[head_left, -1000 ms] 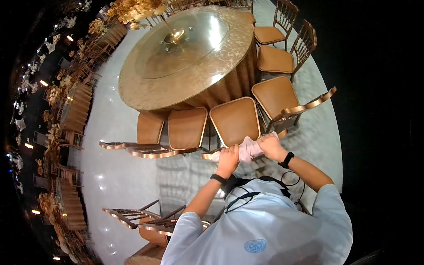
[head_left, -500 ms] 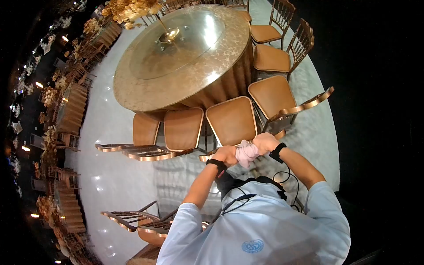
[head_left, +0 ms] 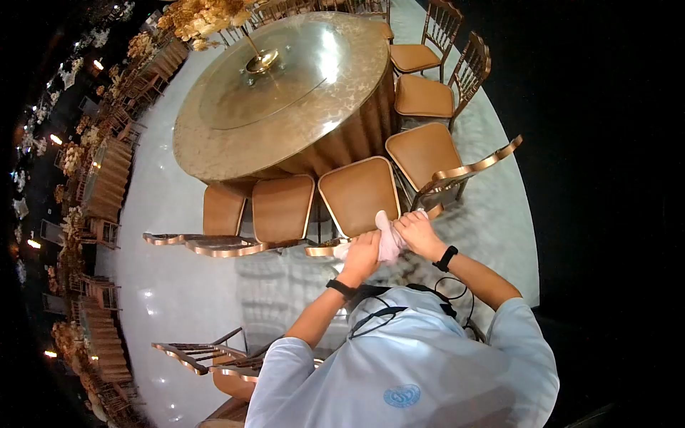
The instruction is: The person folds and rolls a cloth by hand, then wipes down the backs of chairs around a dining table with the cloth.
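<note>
A pale pink cloth (head_left: 388, 241) is bunched between my two hands, over the top rail of the nearest chair (head_left: 360, 196). My left hand (head_left: 362, 253) is closed on the cloth at the left part of the rail, and some cloth shows past its fingers. My right hand (head_left: 419, 234) is closed over the cloth nearer the rail's right end. The chair has a tan padded seat with a gold edge and faces the round table. Most of its top rail is hidden by my hands and the cloth.
A round table (head_left: 235, 153) with a glass turntable and a gold flower stand (head_left: 262, 61) is in front. Tan chairs (head_left: 283, 209) ring it; one angled chair (head_left: 424, 157) stands close at right. Behind me at left are more chairs (head_left: 189, 357). A black cable (head_left: 457, 289) hangs by my waist.
My hands have moved apart along the chair's top rail, the left one down and left. The cloth between them is more spread out. The view has shifted slightly.
</note>
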Motion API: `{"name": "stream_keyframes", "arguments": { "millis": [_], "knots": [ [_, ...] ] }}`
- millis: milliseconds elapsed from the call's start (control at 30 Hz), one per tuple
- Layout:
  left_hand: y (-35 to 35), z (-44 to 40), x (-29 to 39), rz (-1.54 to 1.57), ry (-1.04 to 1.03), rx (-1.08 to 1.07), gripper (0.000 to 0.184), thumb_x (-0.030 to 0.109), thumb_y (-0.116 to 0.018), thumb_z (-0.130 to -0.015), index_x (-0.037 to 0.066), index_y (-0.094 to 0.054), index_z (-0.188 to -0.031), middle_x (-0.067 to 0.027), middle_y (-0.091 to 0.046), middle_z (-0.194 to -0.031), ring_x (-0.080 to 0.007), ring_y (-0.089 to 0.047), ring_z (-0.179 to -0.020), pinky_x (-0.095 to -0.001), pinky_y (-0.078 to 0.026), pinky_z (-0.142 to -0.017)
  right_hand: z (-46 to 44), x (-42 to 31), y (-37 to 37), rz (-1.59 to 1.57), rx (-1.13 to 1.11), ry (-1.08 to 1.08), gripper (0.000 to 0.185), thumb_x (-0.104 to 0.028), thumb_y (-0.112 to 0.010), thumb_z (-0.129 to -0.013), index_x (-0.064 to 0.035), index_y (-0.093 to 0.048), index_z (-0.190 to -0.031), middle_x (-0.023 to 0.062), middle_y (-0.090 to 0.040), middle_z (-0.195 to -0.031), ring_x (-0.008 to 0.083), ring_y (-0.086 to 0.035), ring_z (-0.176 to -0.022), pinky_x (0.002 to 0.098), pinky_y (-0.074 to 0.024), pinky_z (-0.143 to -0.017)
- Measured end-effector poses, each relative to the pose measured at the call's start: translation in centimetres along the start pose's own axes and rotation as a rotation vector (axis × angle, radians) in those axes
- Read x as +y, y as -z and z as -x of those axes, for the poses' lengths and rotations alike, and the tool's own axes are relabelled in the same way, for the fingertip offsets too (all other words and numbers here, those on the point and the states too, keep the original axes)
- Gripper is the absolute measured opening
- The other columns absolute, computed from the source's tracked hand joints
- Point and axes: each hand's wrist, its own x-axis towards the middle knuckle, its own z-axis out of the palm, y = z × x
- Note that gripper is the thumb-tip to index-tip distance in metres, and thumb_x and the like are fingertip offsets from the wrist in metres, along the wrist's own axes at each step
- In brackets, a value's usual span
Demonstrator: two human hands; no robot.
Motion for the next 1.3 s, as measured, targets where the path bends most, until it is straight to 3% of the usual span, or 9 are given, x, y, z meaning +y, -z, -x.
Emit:
{"name": "stream_keyframes", "arguments": {
  "millis": [167, 300, 500, 600, 800, 1067, 1167, 1200, 1300],
  "knots": [
    [-0.4, -1.4, 3.3, -0.167, 0.003, 0.074, 0.082, 0.029, -0.082, -0.062, -0.002, -0.043, -0.127, -0.0143, -0.053, -0.115, -0.0309, -0.053, -0.106, -0.0413, -0.042, -0.088, 1.9, 3.2, 0.0, -0.044, 0.145, -0.002, 0.035, -0.010, -0.056, -0.073, -0.0017, -0.059, -0.107, 0.0129, -0.060, -0.101, 0.0307, -0.056, -0.102, 0.0416, -0.0419, -0.090],
    [-0.8, -2.5, 3.4, -0.249, 0.061, 0.059, 0.072, 0.024, -0.079, -0.062, -0.001, -0.049, -0.123, -0.0110, -0.055, -0.103, -0.0261, -0.055, -0.096, -0.0389, -0.044, -0.085, 2.6, 7.0, 0.2, -0.028, 0.134, -0.001, 0.039, -0.006, -0.061, -0.069, -0.0040, -0.060, -0.108, 0.0139, -0.062, -0.107, 0.0328, -0.056, -0.110, 0.0440, -0.0415, -0.098],
    [-1.3, -4.2, 3.9, -0.188, 0.221, -0.093, 0.050, 0.021, -0.080, -0.062, 0.004, -0.056, -0.102, -0.0107, -0.061, -0.095, -0.0263, -0.063, -0.089, -0.0374, -0.051, -0.078, 1.2, 8.1, -0.9, -0.048, -0.062, -0.014, 0.029, -0.010, -0.071, -0.056, -0.0101, -0.064, -0.085, 0.0095, -0.064, -0.081, 0.0303, -0.062, -0.084, 0.0418, -0.0458, -0.078],
    [-2.2, -5.3, 3.4, -0.165, 0.224, -0.128, 0.044, 0.021, -0.081, -0.062, 0.005, -0.057, -0.095, -0.0132, -0.067, -0.089, -0.0278, -0.068, -0.084, -0.0382, -0.055, -0.072, 0.9, 8.2, -0.8, -0.001, -0.167, -0.024, 0.020, -0.017, -0.068, -0.062, -0.0135, -0.067, -0.081, 0.0085, -0.066, -0.076, 0.0289, -0.064, -0.081, 0.0413, -0.0460, -0.073],
    [-1.2, -7.1, 2.3, 0.071, 0.198, -0.267, 0.023, 0.018, -0.067, -0.067, 0.002, -0.064, -0.084, -0.0224, -0.068, -0.079, -0.0359, -0.069, -0.076, -0.0461, -0.056, -0.069, 1.5, 6.6, -0.6, -0.028, -0.149, -0.236, 0.037, -0.016, -0.072, -0.055, -0.0163, -0.067, -0.092, 0.0039, -0.063, -0.093, 0.0266, -0.056, -0.102, 0.0565, -0.0350, -0.097],
    [-1.9, -8.6, 0.1, 0.199, 0.131, -0.560, 0.039, 0.022, -0.066, -0.068, -0.003, -0.067, -0.098, -0.0262, -0.067, -0.099, -0.0385, -0.066, -0.096, -0.0451, -0.053, -0.084, 3.3, 7.3, -0.6, -0.224, -0.005, -0.352, 0.057, -0.010, -0.069, -0.060, -0.0108, -0.061, -0.116, 0.0143, -0.057, -0.123, 0.0339, -0.046, -0.121, 0.0497, -0.0426, -0.094],
    [-2.4, -8.4, 0.2, 0.210, 0.197, -0.617, 0.042, 0.022, -0.066, -0.069, -0.002, -0.065, -0.103, -0.0257, -0.067, -0.101, -0.0380, -0.066, -0.097, -0.0459, -0.053, -0.085, 4.7, 11.0, -1.0, -0.631, 0.004, -0.571, 0.055, -0.014, -0.068, -0.067, -0.0061, -0.059, -0.121, 0.0204, -0.058, -0.124, 0.0373, -0.052, -0.116, 0.0434, -0.0441, -0.096],
    [-2.3, -8.0, 0.4, 0.206, 0.209, -0.550, 0.040, 0.023, -0.066, -0.069, -0.001, -0.065, -0.101, -0.0255, -0.067, -0.100, -0.0374, -0.066, -0.096, -0.0460, -0.053, -0.084, 4.2, 11.3, 0.4, -0.712, -0.138, -0.796, 0.057, -0.015, -0.069, -0.069, -0.0024, -0.056, -0.123, 0.0216, -0.061, -0.117, 0.0373, -0.058, -0.107, 0.0394, -0.0471, -0.093],
    [-1.7, -7.5, 0.9, 0.187, 0.259, -0.491, 0.044, 0.026, -0.066, -0.073, -0.001, -0.063, -0.107, -0.0244, -0.067, -0.100, -0.0386, -0.065, -0.096, -0.0466, -0.053, -0.083, 4.0, 12.2, 1.1, -0.831, -0.270, -0.861, 0.056, -0.015, -0.068, -0.070, -0.0023, -0.055, -0.123, 0.0221, -0.063, -0.112, 0.0387, -0.060, -0.102, 0.0410, -0.0481, -0.091]
  ]
}}
